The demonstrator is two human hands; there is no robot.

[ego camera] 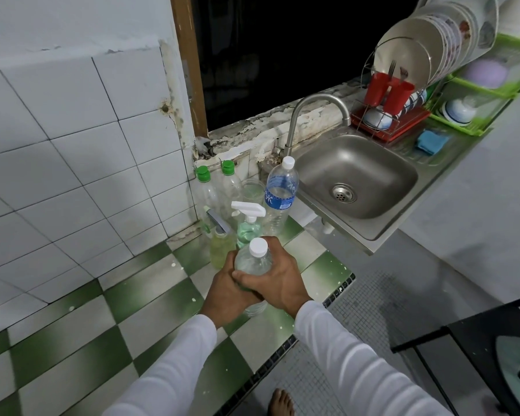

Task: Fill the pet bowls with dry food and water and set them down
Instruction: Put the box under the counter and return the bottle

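Note:
A clear plastic water bottle [254, 259] with a white screw cap stands on the green-and-white checked counter [150, 298]. My left hand [224, 288] grips its body from the left. My right hand [278, 279] wraps round it from the right, fingers overlapping the left hand. The cap is on. No pet bowl is in view.
Behind the held bottle stand a spray bottle [248, 225], a soap dispenser [221, 240], two green-capped bottles [206, 190] and a blue-labelled water bottle [279, 195]. A steel sink [357, 175] with a tap [315, 103] lies right; a dish rack [403, 94] sits beyond it.

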